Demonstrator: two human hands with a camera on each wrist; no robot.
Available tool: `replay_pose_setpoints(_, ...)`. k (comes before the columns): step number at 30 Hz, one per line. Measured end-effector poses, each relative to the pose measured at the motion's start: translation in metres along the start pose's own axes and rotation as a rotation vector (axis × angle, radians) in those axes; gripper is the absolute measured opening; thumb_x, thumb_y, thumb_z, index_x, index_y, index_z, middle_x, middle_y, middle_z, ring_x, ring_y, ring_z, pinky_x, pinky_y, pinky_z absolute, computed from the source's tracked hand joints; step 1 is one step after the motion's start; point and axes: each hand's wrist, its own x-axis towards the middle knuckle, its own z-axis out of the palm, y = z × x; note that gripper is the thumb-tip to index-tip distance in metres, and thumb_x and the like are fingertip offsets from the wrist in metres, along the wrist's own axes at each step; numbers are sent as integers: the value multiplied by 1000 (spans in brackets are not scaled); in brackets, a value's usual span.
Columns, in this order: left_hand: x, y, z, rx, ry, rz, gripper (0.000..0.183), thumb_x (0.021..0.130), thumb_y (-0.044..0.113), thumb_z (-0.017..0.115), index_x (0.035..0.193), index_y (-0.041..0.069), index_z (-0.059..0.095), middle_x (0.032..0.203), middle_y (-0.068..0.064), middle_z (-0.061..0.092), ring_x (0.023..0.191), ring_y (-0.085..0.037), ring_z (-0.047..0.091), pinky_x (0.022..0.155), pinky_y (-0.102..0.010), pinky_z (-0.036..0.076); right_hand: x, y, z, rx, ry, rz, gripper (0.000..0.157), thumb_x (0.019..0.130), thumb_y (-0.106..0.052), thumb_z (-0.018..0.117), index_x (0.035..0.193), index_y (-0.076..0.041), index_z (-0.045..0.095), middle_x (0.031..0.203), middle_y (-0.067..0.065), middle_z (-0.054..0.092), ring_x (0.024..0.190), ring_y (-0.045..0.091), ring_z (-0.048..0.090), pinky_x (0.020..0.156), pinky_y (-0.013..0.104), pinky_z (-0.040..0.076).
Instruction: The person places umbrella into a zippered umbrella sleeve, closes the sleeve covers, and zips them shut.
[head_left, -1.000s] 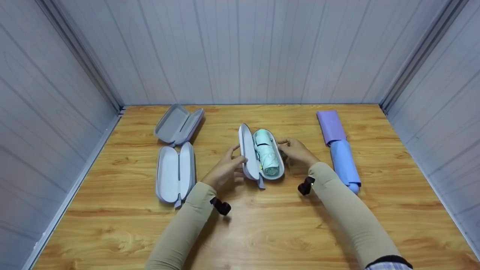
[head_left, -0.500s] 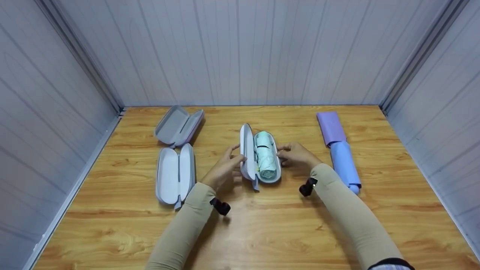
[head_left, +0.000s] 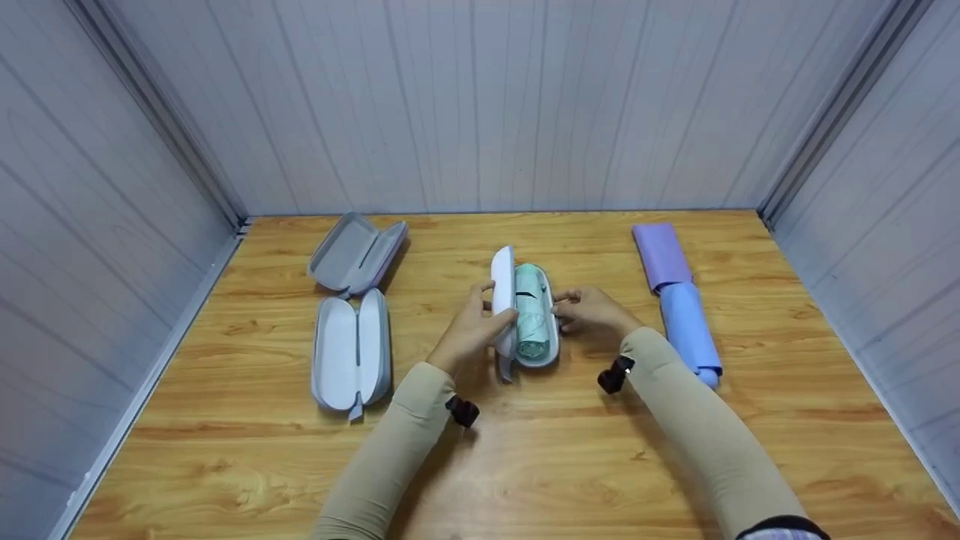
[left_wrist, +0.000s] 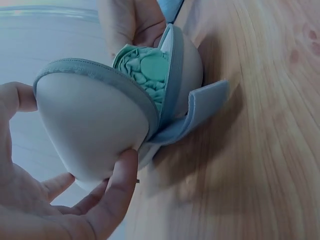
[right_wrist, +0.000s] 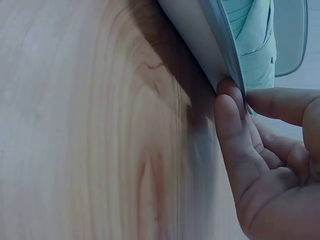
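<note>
A small white zip case (head_left: 502, 292) stands half open in the middle of the table, its lid tilted up. A rolled mint-green folding umbrella (head_left: 531, 315) lies in its right half, the rolled end also showing in the left wrist view. My left hand (head_left: 476, 326) holds the lid from outside, thumb and fingers spread around its white shell (left_wrist: 90, 120). On the other side, my right hand (head_left: 596, 311) pinches the rim of the lower half; in the right wrist view the thumb and fingers meet at the grey zip edge (right_wrist: 232, 50). A grey strap (left_wrist: 200, 107) sticks out at the near end.
Two more cases lie open at left: a grey-lined one with purple outside (head_left: 356, 251) at the back, a white-lined one (head_left: 337, 356) nearer. At right, a purple folded umbrella (head_left: 661, 255) and a blue folded umbrella (head_left: 688, 326) lie end to end. Panel walls (head_left: 480, 105) enclose the table.
My left hand has swung the lid up and rightward, so its white outside now faces me and it stands closer over the umbrella. The right hand stays at the rim.
</note>
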Motion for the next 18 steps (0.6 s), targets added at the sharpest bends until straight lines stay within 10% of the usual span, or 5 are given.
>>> replay_pose_setpoints(7, 1, 5, 11, 83, 7, 45, 76, 94, 31, 69, 154, 11, 25, 143, -20, 45, 122, -31, 55, 92, -42, 54, -1, 0, 0, -2, 4, 12, 40, 100, -6, 59, 136, 11, 52, 114, 18, 66, 86, 15, 66, 80, 30, 58)
replay_pose_setpoints(18, 2, 7, 37, 484, 116, 143, 87, 89, 51, 70, 156, 12, 31, 137, -23, 40, 120, -33, 44, 96, -47, 48, 0, 0, 2, -20, 6, -5, 47, 100, -10, 58, 141, 11, 48, 126, 25, 62, 91, 15, 65, 80, 31, 58)
